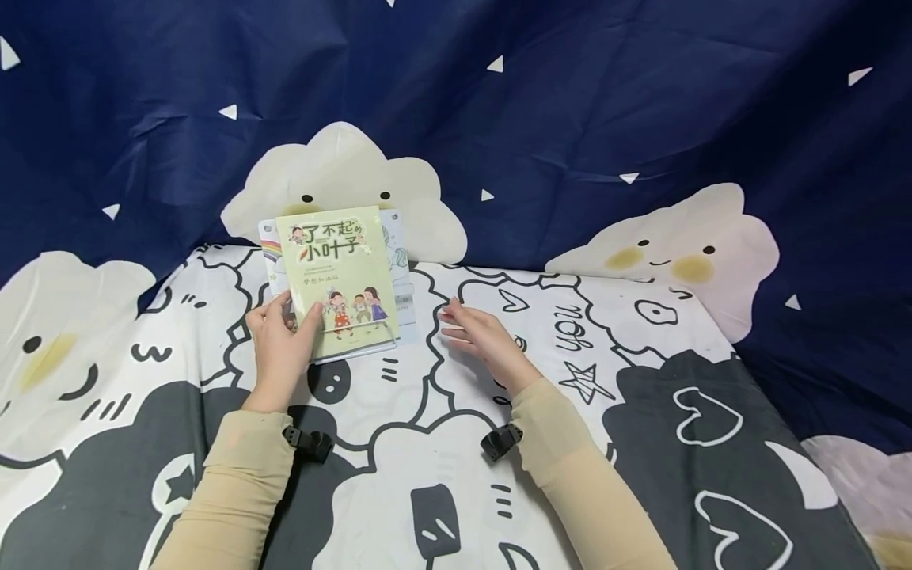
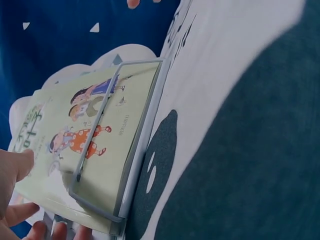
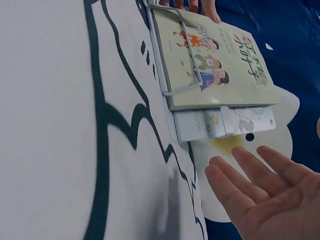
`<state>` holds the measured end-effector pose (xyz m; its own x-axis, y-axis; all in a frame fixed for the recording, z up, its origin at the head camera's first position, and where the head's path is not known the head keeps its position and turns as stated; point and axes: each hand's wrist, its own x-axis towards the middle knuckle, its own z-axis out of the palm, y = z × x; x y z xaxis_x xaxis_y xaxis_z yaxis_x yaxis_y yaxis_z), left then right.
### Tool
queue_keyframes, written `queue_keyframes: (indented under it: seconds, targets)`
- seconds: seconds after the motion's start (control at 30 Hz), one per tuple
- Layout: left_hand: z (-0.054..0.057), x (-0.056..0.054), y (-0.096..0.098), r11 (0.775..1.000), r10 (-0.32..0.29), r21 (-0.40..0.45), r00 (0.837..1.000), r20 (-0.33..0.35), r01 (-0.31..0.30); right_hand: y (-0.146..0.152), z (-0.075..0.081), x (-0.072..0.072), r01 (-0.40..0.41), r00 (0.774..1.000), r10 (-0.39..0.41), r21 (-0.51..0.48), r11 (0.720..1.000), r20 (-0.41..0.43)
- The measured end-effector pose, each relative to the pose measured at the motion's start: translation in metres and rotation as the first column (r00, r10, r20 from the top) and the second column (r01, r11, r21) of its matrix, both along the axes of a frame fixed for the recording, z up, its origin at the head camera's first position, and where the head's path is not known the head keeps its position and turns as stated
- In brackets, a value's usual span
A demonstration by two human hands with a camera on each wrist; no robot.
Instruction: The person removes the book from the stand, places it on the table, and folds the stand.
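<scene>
A pale green children's book (image 1: 342, 273), with cartoon figures on its cover, leans upright on a white printed book stand (image 1: 404, 305). The stand's rainbow and unicorn pattern shows on both sides of the book. A thin wire holder (image 2: 142, 61) crosses the lower cover. My left hand (image 1: 279, 348) grips the book's left side, thumb on the front cover; in the left wrist view its other fingers reach around the edge and are partly hidden. Apart from the stand, to its right, my right hand (image 1: 492, 336) is held with fingers extended and nothing in it.
Beneath the stand lies a black-and-white cartoon-print cloth (image 1: 399, 475) covering the surface. A dark blue curtain (image 1: 570, 103) with white triangles and cloud faces hangs right behind it. Black wrist straps (image 1: 308, 443) sit on both sleeves.
</scene>
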<state>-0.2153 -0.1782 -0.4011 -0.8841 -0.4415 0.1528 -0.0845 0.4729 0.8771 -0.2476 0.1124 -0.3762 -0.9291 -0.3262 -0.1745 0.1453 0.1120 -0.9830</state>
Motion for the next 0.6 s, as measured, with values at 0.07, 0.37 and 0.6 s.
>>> queue_keyframes:
  seconds: [0.07,0.37,0.6]
  targets:
    - [-0.001,-0.001,0.000,1.000,-0.002,0.006,1.000,0.001,0.002,-0.005,0.000,-0.003,0.000,1.000,0.000,-0.008,1.000,-0.003]
    - [-0.001,-0.001,-0.001,0.999,0.012,-0.036,1.000,0.016,-0.011,-0.023,0.003,-0.018,-0.004,1.000,0.004,-0.044,0.999,0.008]
    - [0.000,0.001,-0.005,0.997,0.011,-0.071,0.998,0.059,-0.007,-0.040,0.003,-0.030,0.001,0.998,-0.001,-0.001,1.000,0.066]
